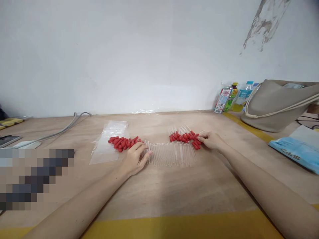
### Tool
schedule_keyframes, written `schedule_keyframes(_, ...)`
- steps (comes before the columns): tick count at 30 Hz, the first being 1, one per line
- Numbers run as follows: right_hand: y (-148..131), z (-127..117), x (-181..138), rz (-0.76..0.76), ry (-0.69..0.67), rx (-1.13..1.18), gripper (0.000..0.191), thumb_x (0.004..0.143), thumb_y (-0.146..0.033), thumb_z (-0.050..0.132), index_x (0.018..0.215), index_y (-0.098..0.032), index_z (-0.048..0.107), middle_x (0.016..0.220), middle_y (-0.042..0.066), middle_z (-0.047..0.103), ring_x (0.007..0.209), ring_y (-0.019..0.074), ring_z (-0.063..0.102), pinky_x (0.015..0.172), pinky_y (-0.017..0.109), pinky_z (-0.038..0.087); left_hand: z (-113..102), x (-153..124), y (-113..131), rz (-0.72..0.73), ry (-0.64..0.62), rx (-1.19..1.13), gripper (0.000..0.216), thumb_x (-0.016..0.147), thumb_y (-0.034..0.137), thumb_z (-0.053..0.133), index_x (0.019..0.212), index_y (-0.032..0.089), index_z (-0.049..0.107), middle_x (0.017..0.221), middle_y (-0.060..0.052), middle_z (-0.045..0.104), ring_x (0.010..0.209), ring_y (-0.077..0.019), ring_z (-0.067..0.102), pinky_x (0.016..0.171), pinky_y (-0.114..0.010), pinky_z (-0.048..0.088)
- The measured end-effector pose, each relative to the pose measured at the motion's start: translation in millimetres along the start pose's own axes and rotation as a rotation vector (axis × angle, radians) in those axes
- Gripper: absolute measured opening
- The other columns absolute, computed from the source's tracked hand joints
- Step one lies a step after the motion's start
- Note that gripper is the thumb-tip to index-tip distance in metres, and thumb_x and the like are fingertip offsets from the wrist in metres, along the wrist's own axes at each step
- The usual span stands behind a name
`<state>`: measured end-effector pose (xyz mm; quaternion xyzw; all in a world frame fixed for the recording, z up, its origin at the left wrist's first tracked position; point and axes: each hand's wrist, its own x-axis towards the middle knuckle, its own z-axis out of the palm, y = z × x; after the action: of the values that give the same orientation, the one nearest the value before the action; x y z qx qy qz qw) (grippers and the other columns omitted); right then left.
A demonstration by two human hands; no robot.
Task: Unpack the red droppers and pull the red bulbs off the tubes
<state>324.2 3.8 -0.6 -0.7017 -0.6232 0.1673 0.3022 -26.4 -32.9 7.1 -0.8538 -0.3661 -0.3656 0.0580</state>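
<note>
A row of thin clear tubes (165,155) lies side by side on the wooden table. My left hand (136,157) rests at the row's left end with thumb and fingers apart. Its fingertips are near a pile of loose red rubber bulbs (122,142), which it partly covers. Behind the row's right half lie several red-bulbed droppers (183,136), their thin clear stems pointing to the wall. My right hand (210,141) pinches a red bulb at the right edge of that group; its fingertips partly hide the bulb.
Under the loose bulbs is a clear plastic bag (106,149). A grey cable (57,133) runs along the left. At right stand drink bottles (241,96), a drink carton (222,99), a grey drawstring bag (279,106) and a blue tissue pack (294,152). Yellow tape (174,227) marks the front edge.
</note>
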Motion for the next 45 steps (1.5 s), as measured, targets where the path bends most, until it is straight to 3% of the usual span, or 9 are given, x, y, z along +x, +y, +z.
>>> schedule_keyframes(7, 14, 4, 13, 0.099, 0.017, 0.020, 0.030, 0.080, -0.024, 0.041, 0.098, -0.008, 0.059, 0.049, 0.004, 0.060, 0.041, 0.0120, 0.054, 0.043, 0.021, 0.040, 0, 1, -2, 0.011, 0.018, 0.012, 0.018, 0.085, 0.027, 0.044, 0.085, 0.017, 0.058, 0.087, -0.005, 0.058, 0.083, -0.0153, 0.056, 0.076, -0.029, 0.047)
schedule_keyframes(10, 15, 4, 23, 0.058, 0.059, -0.006, 0.034, 0.080, -0.028, 0.043, 0.105, -0.010, 0.057, 0.058, 0.005, 0.063, 0.045, 0.0115, 0.054, 0.046, 0.022, 0.039, -2, 1, -2, 0.027, 0.023, 0.012, 0.018, 0.085, 0.026, 0.044, 0.086, 0.016, 0.059, 0.087, -0.006, 0.058, 0.084, -0.0156, 0.054, 0.078, -0.030, 0.046)
schedule_keyframes(13, 12, 5, 33, -0.014, 0.072, -0.036, 0.025, 0.077, -0.031, 0.049, 0.092, -0.016, 0.063, 0.069, 0.004, 0.065, 0.057, 0.0115, 0.056, 0.054, 0.021, 0.038, -3, 1, -2, 0.022, 0.011, 0.014, 0.018, 0.085, 0.025, 0.044, 0.086, 0.016, 0.059, 0.087, -0.006, 0.058, 0.084, -0.0159, 0.054, 0.078, -0.031, 0.046)
schedule_keyframes(19, 9, 14, 41, -0.027, 0.098, -0.056, 0.022, 0.070, -0.037, 0.055, 0.062, -0.017, 0.062, 0.059, 0.001, 0.061, 0.055, 0.0122, 0.051, 0.051, 0.022, 0.032, -2, 1, -4, 0.025, 0.004, -0.003, 0.017, 0.085, 0.024, 0.044, 0.084, 0.016, 0.059, 0.087, -0.006, 0.058, 0.085, -0.0162, 0.053, 0.080, -0.032, 0.044)
schedule_keyframes(28, 11, 25, 39, 0.091, 0.307, 0.127, 0.024, 0.066, -0.040, 0.056, 0.069, -0.017, 0.059, 0.061, 0.003, 0.063, 0.053, 0.0130, 0.054, 0.051, 0.023, 0.037, -1, 1, -3, 0.028, 0.005, -0.007, 0.016, 0.085, 0.023, 0.045, 0.082, 0.016, 0.059, 0.086, -0.005, 0.057, 0.084, -0.0161, 0.052, 0.078, -0.031, 0.044)
schedule_keyframes(34, 2, 24, 33, 0.041, 0.420, 0.300, 0.032, 0.075, -0.043, 0.045, 0.091, -0.016, 0.052, 0.067, 0.003, 0.064, 0.055, 0.0122, 0.055, 0.053, 0.022, 0.041, -2, 2, -2, 0.037, 0.021, 0.005, 0.016, 0.085, 0.023, 0.045, 0.084, 0.016, 0.059, 0.088, -0.006, 0.057, 0.085, -0.0165, 0.052, 0.080, -0.032, 0.044)
schedule_keyframes(36, -10, 22, 27, -0.049, 0.471, 0.352, 0.036, 0.078, -0.042, 0.043, 0.103, -0.016, 0.046, 0.066, 0.001, 0.062, 0.058, 0.0123, 0.056, 0.055, 0.022, 0.041, -3, 2, -2, 0.038, 0.034, 0.022, 0.015, 0.084, 0.024, 0.046, 0.089, 0.016, 0.058, 0.090, -0.006, 0.057, 0.087, -0.0172, 0.052, 0.081, -0.033, 0.044)
schedule_keyframes(39, -40, 21, 8, -0.352, 0.511, 0.364, 0.036, 0.082, -0.036, 0.041, 0.113, -0.016, 0.039, 0.068, 0.000, 0.057, 0.060, 0.0138, 0.055, 0.057, 0.024, 0.042, -4, 3, -2, 0.039, 0.043, 0.077, 0.021, 0.084, 0.025, 0.047, 0.101, 0.017, 0.055, 0.097, -0.007, 0.057, 0.093, -0.0192, 0.051, 0.085, -0.035, 0.042)
schedule_keyframes(45, -97, 41, -48, -0.971, 0.309, -0.187, 0.025, 0.087, -0.017, 0.035, 0.109, -0.022, 0.046, 0.081, 0.002, 0.061, 0.069, 0.0141, 0.054, 0.077, 0.033, 0.034, -3, 3, 1, 0.088, 0.194, 0.303, 0.048, 0.081, 0.025, 0.051, 0.127, 0.017, 0.038, 0.125, -0.014, 0.045, 0.117, -0.0266, 0.040, 0.095, -0.042, 0.034)
